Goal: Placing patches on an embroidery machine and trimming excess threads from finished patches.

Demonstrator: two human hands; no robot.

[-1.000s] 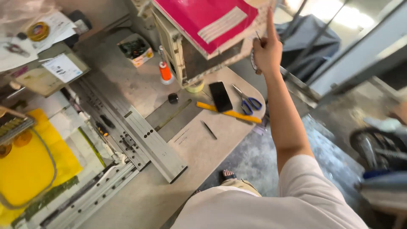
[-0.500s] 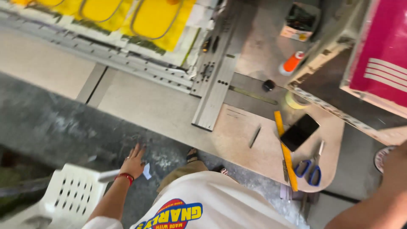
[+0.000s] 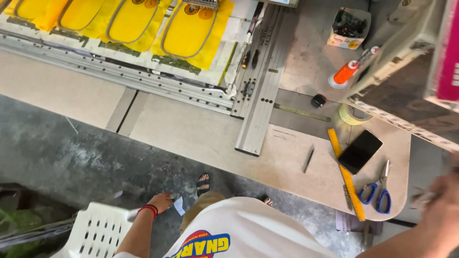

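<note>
The left hand (image 3: 161,201) is hanging low beside the person's white printed shirt (image 3: 239,229), its grip pinching together on a small white scrap of paper (image 3: 178,206), just above the white perforated plastic chair (image 3: 93,234) and over the grey concrete floor (image 3: 71,153). A red band is sitting on that wrist. The right hand (image 3: 442,210) is showing at the right edge as a blur (whether its grip is apart or together, I cannot tell), hovering just beyond the rounded corner of the pale wooden table (image 3: 201,134). Near it, blue-handled scissors (image 3: 377,193) are lying on the table beside a long yellow ruler (image 3: 345,174), and a black flat phone (image 3: 360,151) is resting against that ruler. A dark slim pen (image 3: 308,159) is lying apart from them. Further off, an orange cone of thread (image 3: 344,74) is standing upright, with a small open cardboard box (image 3: 348,28) behind it. Farthest, yellow cloth pieces (image 3: 191,33) are lying stretched in hoops behind grey metal rails (image 3: 260,86).
</note>
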